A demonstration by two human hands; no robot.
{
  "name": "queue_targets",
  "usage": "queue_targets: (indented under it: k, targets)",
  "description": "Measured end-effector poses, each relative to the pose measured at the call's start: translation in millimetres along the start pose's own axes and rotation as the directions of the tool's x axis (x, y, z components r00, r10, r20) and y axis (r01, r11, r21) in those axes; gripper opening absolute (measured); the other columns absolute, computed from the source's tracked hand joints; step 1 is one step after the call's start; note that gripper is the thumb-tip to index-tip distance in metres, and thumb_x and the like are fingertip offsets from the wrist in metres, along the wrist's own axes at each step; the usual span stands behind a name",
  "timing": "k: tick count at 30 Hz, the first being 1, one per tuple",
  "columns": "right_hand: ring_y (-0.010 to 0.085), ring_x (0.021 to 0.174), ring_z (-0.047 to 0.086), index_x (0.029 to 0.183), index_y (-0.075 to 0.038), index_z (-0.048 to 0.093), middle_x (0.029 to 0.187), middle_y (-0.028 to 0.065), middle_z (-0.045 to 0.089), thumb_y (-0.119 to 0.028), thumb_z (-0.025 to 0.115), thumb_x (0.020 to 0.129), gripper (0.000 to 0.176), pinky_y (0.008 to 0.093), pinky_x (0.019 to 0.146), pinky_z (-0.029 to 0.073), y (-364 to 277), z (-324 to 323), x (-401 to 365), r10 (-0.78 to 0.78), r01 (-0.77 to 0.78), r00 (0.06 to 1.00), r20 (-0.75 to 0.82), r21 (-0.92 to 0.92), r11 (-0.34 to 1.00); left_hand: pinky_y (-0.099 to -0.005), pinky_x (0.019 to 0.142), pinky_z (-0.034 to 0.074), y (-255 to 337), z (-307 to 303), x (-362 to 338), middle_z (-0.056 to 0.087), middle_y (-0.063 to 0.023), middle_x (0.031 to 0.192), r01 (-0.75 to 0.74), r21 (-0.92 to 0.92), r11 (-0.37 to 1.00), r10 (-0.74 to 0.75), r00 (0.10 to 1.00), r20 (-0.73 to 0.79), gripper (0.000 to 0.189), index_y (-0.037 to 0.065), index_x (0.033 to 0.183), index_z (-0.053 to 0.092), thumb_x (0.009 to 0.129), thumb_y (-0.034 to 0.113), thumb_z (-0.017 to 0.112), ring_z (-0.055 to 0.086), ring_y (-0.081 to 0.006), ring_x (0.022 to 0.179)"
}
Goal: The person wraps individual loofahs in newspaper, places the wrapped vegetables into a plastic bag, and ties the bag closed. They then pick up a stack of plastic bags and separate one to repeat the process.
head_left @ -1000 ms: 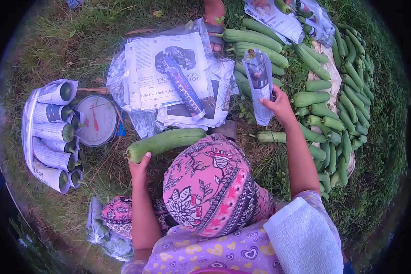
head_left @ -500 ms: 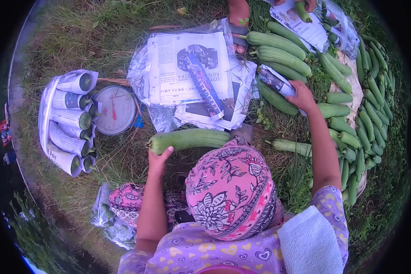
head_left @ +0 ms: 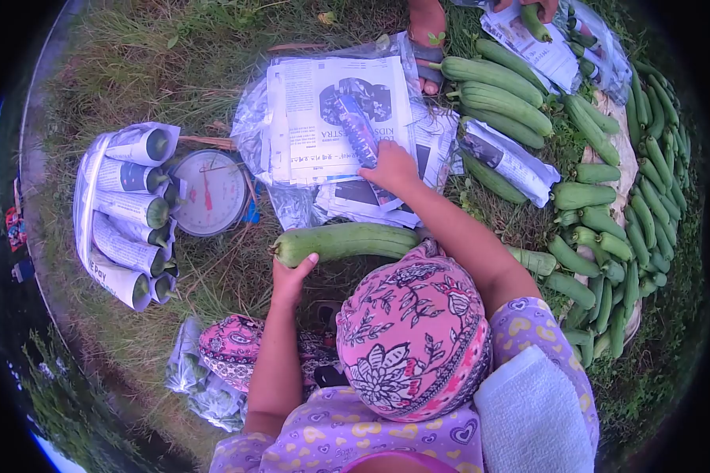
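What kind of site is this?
Outdoors, likely a field edge or roadside packing spot: grass underfoot, a heap of long green gourds, and a dial scale beside paper-wrapped ones.

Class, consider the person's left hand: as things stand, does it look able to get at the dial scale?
Probably, though the left hand would likely have to let go of the long green gourd first. Only grass seems to separate it from the dial scale.
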State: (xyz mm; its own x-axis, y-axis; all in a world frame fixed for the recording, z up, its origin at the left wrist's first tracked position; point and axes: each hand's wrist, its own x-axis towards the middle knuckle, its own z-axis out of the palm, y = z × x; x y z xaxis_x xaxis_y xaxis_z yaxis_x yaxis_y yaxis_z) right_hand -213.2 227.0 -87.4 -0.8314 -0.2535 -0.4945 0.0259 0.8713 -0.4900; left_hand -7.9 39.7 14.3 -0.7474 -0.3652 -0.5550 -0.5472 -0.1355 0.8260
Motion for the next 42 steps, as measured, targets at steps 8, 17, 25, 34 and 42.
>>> queue_targets:
  k: [8,17,25,34,42]
  targets:
    - [0.0339,0.085,0.061,0.096,0.001,0.056,0.096,0.0201,0.061,-0.035,0.07,0.06,0.053,0.0417,0.076,0.048,10.5,-73.9,-14.5,0.012,0.008,0.999,-0.053,0.362,0.932,-0.0329,0.094,0.04,-0.5,-10.5,3.3,0.054,-0.0089,0.114,0.021,-0.061,0.998,-0.021,1.0,0.001,0.065,0.001,0.128,0.041,0.071,0.009,0.072,0.053,-0.0186,0.106]
    - [0.0323,0.093,0.059,0.115,-0.005,0.056,0.099,0.0154,0.06,-0.017,0.07,0.059,0.059,0.0378,0.086,0.045,216.2,-196.7,-43.4,-0.082,0.031,0.937,-0.338,-0.155,0.987,-0.0327,0.093,0.041,4.9,-6.4,6.1,0.056,-0.0085,0.113,0.021,-0.115,0.993,-0.016,0.999,0.043,0.062,0.0,0.125,0.044,0.071,0.01,0.073,0.054,-0.0178,0.105]
    - [0.0328,0.109,0.05,0.119,-0.008,0.054,0.118,0.0115,0.055,-0.012,0.073,0.065,0.057,0.0415,0.093,0.041,145.0,-183.7,-45.1,-0.238,0.016,0.786,-0.57,-0.367,0.93,-0.0313,0.088,0.044,16.5,13.5,25.1,0.06,-0.0067,0.105,0.043,-0.145,0.989,-0.038,0.998,0.041,0.048,0.0,0.116,0.052,0.073,0.01,0.072,0.057,-0.0165,0.097]
    - [0.0284,0.118,0.044,0.115,-0.006,0.054,0.125,0.0098,0.05,-0.014,0.071,0.07,0.05,0.037,0.1,0.038,26.1,-17.4,6.2,-0.71,0.702,0.703,-0.053,-0.113,0.703,-0.0312,0.09,0.043,19.5,15.0,27.8,0.058,-0.0073,0.11,-0.031,-0.094,0.995,0.037,0.998,0.058,0.052,0.001,0.119,0.049,0.073,0.009,0.071,0.055,-0.0167,0.1]
    - [0.0291,0.128,0.036,0.124,-0.004,0.048,0.137,0.0115,0.039,-0.023,0.07,0.073,0.059,0.0394,0.106,0.033,26.9,9.6,27.4,-0.719,0.708,0.693,0.047,-0.228,0.668,-0.0343,0.087,0.047,33.8,-45.6,-3.7,0.055,-0.0096,0.114,-0.095,-0.085,0.992,0.076,0.975,-0.207,0.053,0.002,0.124,0.043,0.078,0.013,0.066,0.056,-0.0205,0.104]
